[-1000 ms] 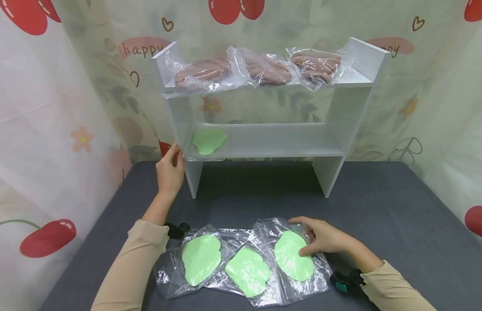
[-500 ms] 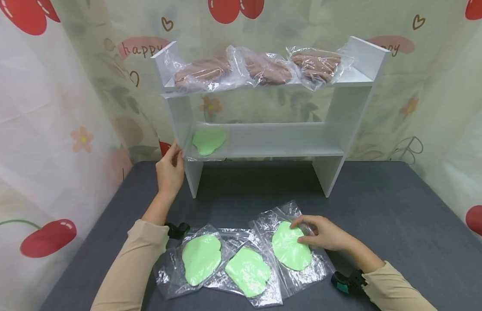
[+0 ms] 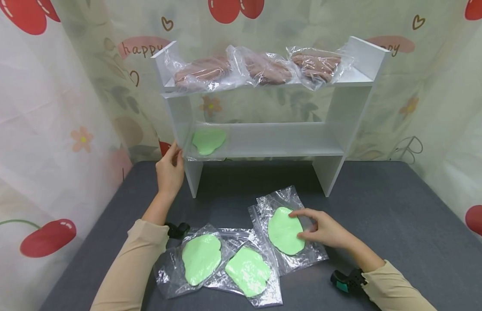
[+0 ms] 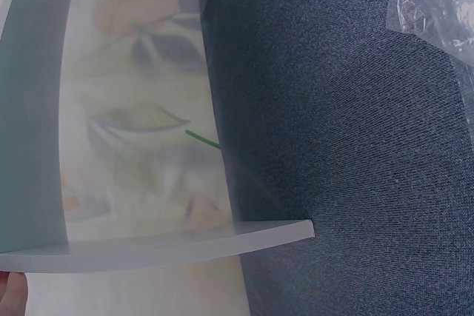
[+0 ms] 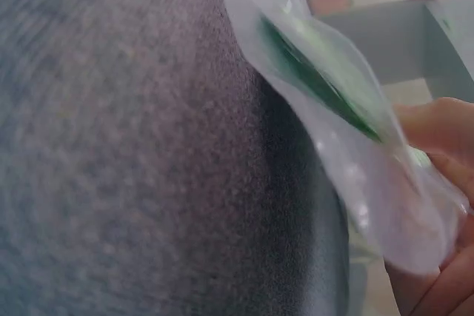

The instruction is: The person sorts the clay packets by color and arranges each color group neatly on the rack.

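My right hand [image 3: 324, 229] pinches a clear zip bag [image 3: 281, 196] holding a flat, pale green, lobed piece [image 3: 286, 233]. In the right wrist view this bag [image 5: 333, 131] is raised and tilted over the table, with a finger over its near side. My left hand [image 3: 170, 172] touches the outer left side of a white two-tier shelf [image 3: 280, 140]; in the left wrist view its fingertips [image 4: 12, 294] lie just outside the side panel. Two more bagged green pieces, a left one [image 3: 202, 259] and a middle one [image 3: 248, 271], lie on the table.
One bagged green piece [image 3: 208, 141] lies at the left end of the lower tier. Three bags of brown, sausage-like sticks [image 3: 268, 71] fill much of the top tier. The dark table [image 3: 388, 216] extends under the shelf, and a patterned cloth [image 3: 109, 86] hangs behind.
My right hand has moved the right-hand bag forward and slightly left, away from the other two bags, toward the shelf. My left hand has stayed at the shelf's side.
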Available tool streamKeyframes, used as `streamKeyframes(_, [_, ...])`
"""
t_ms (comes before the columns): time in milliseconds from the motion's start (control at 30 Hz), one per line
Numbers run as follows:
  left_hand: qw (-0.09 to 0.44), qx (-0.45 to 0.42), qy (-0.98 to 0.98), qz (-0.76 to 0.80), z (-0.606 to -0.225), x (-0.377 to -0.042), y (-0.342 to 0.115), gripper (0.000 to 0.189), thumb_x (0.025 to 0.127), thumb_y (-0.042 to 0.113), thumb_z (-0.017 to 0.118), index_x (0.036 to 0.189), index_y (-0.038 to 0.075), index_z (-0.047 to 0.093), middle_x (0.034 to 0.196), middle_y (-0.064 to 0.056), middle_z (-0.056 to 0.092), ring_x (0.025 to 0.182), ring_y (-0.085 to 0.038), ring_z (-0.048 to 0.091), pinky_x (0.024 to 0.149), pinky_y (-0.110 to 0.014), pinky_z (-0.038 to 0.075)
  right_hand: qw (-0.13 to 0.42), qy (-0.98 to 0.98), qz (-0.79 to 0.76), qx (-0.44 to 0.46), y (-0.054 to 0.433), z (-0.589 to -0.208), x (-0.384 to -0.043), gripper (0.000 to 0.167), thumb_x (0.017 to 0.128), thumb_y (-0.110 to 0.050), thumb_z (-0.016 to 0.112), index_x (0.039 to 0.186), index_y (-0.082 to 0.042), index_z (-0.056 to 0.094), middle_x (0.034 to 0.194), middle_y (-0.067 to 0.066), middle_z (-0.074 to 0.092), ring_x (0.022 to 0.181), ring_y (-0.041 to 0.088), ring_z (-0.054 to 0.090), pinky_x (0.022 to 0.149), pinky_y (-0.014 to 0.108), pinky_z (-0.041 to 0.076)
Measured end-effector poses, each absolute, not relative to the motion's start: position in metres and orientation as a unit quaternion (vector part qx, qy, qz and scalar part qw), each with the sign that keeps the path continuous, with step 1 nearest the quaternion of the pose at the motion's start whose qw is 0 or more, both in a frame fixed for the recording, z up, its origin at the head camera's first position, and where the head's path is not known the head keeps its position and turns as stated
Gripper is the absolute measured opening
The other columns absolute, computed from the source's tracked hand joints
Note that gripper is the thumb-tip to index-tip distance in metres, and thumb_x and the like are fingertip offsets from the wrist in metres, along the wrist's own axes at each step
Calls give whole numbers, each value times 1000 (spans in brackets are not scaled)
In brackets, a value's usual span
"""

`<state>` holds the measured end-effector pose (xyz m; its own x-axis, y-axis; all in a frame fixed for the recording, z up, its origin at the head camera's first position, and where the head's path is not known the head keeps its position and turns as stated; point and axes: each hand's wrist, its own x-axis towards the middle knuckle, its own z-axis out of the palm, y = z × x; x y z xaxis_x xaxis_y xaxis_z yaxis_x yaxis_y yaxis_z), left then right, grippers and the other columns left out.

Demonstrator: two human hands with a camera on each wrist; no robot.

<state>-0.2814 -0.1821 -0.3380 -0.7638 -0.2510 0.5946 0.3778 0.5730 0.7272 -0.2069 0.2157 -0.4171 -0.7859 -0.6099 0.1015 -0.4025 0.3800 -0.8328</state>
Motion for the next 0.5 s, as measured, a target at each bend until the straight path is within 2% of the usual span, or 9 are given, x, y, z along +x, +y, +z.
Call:
streamKeyframes(67, [342,-40,-819,-459,-338,-282,-182,41,95,7,52,136,9,50,119,-21,64,104,-33,65,84,-47,53,111,828,-461,-300,215,-415,-206,55,82,-12,70,131,-4,48,84,22,60,40,-4,36,42,19,39])
streamKeyframes(100, [343,-40,-819,-459,-338,-282,-182,41,95,7,51,136,9,50,119,-21,64,104,-33,65,84,-47,53,103,832,-456,-299,214,-414,-206,56,82,-13,71,132,-6,47,82,19,60,40,-4,34,41,20,38])
streamKeyframes(167, [343,-41,-819,-459,-338,-282,-182,41,95,7,51,136,9,50,118,-21,64,103,-33,65,84,-47,53,85,841,-446,-295,214,-412,-205,56,82,-14,71,132,-9,47,62,15,52,38,-5,29,40,20,37])
streamKeyframes(233, [345,-42,-818,-458,-338,-282,-183,41,95,7,51,136,9,50,118,-21,64,103,-33,65,83,-47,53,67,844,-442,-296,213,-410,-204,55,82,-13,71,132,-11,48,57,12,48,38,-5,27,39,20,35])
streamKeyframes(300, [347,-44,-818,-457,-338,-282,-183,41,95,7,52,135,9,50,118,-20,64,102,-33,65,83,-47,53,50,842,-446,-300,212,-408,-204,53,82,-12,71,131,-11,49,67,11,56,38,-4,27,39,20,35])
streamKeyframes(333, [348,-44,-818,-456,-338,-282,-183,41,95,7,52,135,9,50,118,-20,64,102,-33,65,83,-47,53,47,839,-451,-301,212,-406,-203,52,83,-11,70,131,-11,49,66,11,56,38,-3,26,39,20,34])
streamKeyframes(400, [349,-45,-818,-455,-339,-282,-183,40,95,8,52,135,9,51,119,-20,64,102,-33,65,83,-47,53,38,832,-461,-306,211,-404,-203,51,83,-10,69,130,-10,50,86,13,62,40,-2,28,39,20,34])
streamKeyframes(467, [351,-46,-817,-454,-339,-282,-183,40,95,7,52,135,9,51,119,-20,64,103,-33,65,83,-47,53,26,827,-468,-310,211,-401,-203,49,84,-8,68,129,-8,51,108,14,60,44,-1,35,41,20,36])
streamKeyframes(500, [352,-46,-817,-454,-339,-282,-183,40,95,7,52,135,9,51,118,-20,64,103,-33,65,83,-47,53,18,826,-469,-312,211,-399,-203,48,84,-7,68,129,-7,51,114,16,59,46,-1,40,41,20,37])
